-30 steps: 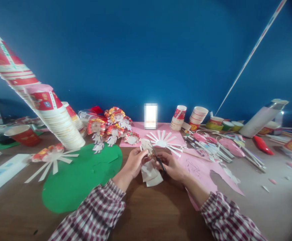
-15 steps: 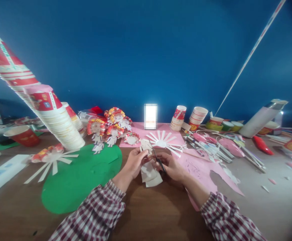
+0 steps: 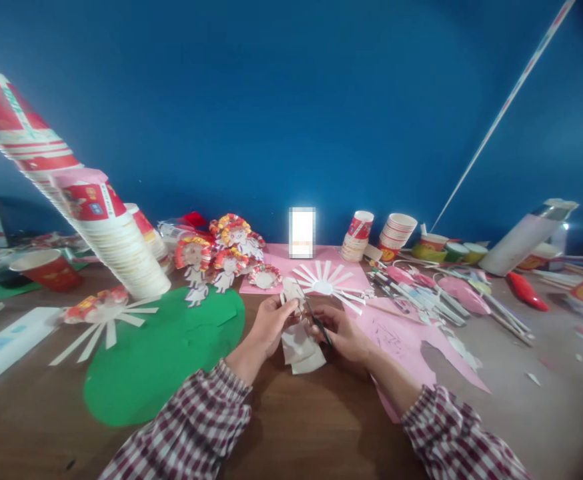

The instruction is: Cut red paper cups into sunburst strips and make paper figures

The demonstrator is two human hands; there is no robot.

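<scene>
Between thumb and fingers, my left hand [image 3: 270, 321] pinches a small piece of white paper [image 3: 291, 291] with faint drawn lines. My right hand [image 3: 340, 331] is closed around a pair of dark-handled scissors [image 3: 322, 329], whose blades point up and left at the paper's right edge. Whether the blades are apart is too small to tell. Below both hands, folded white paper scraps [image 3: 302, 353] lie on the brown table. Just beyond my hands is a white paper cup cut into spread strips [image 3: 323, 287], on a pink sheet [image 3: 354, 259].
A green paper sheet [image 3: 166, 360] lies to the left, with lion-like paper figures [image 3: 227, 267] behind it. A tall leaning stack of paper cups [image 3: 106, 233] stands at far left. To the right are cut pink paper [image 3: 396, 340], pens [image 3: 389, 293] and a white flask [image 3: 521, 239].
The view has shifted very slightly. Both hands keep nearly the same place, with the paper and scissors still in them.
</scene>
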